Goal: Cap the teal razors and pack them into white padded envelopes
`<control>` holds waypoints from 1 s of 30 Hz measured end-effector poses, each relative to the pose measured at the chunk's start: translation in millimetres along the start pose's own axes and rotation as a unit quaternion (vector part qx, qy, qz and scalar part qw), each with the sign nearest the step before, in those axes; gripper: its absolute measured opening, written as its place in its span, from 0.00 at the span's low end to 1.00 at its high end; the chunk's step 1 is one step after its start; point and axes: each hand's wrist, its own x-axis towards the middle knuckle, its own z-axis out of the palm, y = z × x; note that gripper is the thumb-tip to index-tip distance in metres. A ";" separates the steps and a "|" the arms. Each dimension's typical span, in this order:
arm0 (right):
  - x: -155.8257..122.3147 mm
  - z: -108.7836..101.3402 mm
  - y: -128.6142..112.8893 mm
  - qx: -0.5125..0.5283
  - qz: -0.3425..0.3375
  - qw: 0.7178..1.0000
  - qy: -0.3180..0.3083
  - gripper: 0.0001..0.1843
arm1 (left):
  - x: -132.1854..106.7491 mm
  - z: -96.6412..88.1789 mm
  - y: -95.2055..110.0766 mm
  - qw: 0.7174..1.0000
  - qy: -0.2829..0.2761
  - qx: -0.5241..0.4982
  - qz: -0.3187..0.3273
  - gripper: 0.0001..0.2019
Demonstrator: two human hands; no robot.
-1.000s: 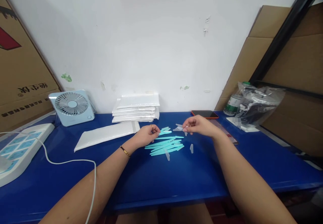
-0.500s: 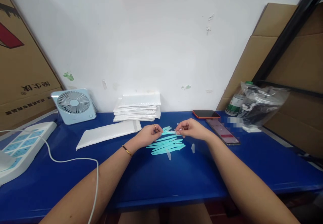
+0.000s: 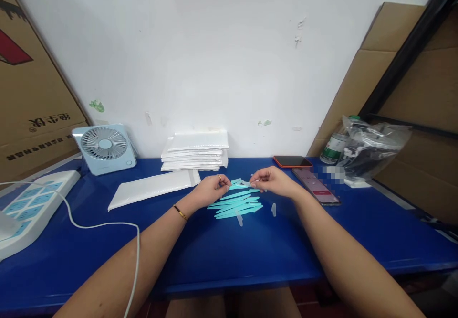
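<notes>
A pile of several thin turquoise sticks [image 3: 236, 204] lies on the blue table [image 3: 229, 256] in front of me. My left hand [image 3: 211, 190] pinches one end of a turquoise stick [image 3: 240, 184] held just above the pile. My right hand [image 3: 271, 181] pinches a small clear cap at the stick's other end, so the two hands nearly meet. Two more clear caps [image 3: 239, 220] lie on the table right of and below the pile. A ring and a thin bracelet are on my left hand and wrist.
A stack of white padded mailers [image 3: 195, 152] stands at the back, with one mailer [image 3: 153, 188] lying flat to its left. A small fan [image 3: 105, 148], a white device with a cable [image 3: 25, 208], two phones [image 3: 315, 186] and a plastic bag [image 3: 368, 148] surround the work spot.
My right hand moved left toward my left hand, bringing the clear cap to the tip of the stick. The camera view shifted slightly.
</notes>
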 end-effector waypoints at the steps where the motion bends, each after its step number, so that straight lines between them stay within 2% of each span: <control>1: -1.1 -4.0 1.1 -0.002 0.001 1.000 0.009 0.19 | 0.3 -0.8 -1.8 1.000 -0.001 -0.006 -0.002 0.15; 5: -2.8 -10.2 3.6 -0.003 0.004 1.000 0.001 0.19 | 0.5 -2.3 -3.7 1.000 -0.007 -0.024 0.000 0.15; 12: 5.4 14.2 0.9 -0.003 0.009 1.000 -0.017 0.19 | 1.3 3.2 0.7 1.000 0.008 0.022 0.018 0.13; 14: 1.5 7.9 -1.7 -0.047 0.004 0.999 -0.005 0.19 | 3.6 2.6 -4.3 0.999 0.023 0.043 0.014 0.12; 16: -6.7 -7.1 -4.2 -0.109 -0.009 0.994 -0.008 0.18 | 5.7 0.8 -10.6 0.996 0.046 0.082 0.003 0.12; 17: -11.4 -16.0 -5.0 -0.137 -0.011 0.990 -0.026 0.17 | 6.4 0.0 -13.2 0.992 0.060 0.107 0.001 0.12; 19: -19.5 -31.2 -4.3 -0.174 0.024 0.978 -0.110 0.18 | 6.6 -0.5 -15.1 0.985 0.077 0.152 0.011 0.12; 21: -22.9 -38.3 -0.6 -0.196 0.064 0.960 -0.187 0.20 | 5.7 1.6 -12.2 0.980 0.067 0.184 0.036 0.13; 22: -22.7 -38.3 1.8 -0.205 0.070 0.955 -0.205 0.19 | 5.2 3.5 -9.4 0.978 0.053 0.196 0.048 0.13; 25: -18.2 -30.2 7.9 -0.230 0.051 0.950 -0.206 0.13 | 4.4 10.9 0.6 0.971 0.017 0.229 0.061 0.09; 30: -17.6 -25.0 6.9 -0.232 0.068 0.955 -0.171 0.04 | 5.0 16.7 8.1 0.969 0.014 0.244 0.021 0.07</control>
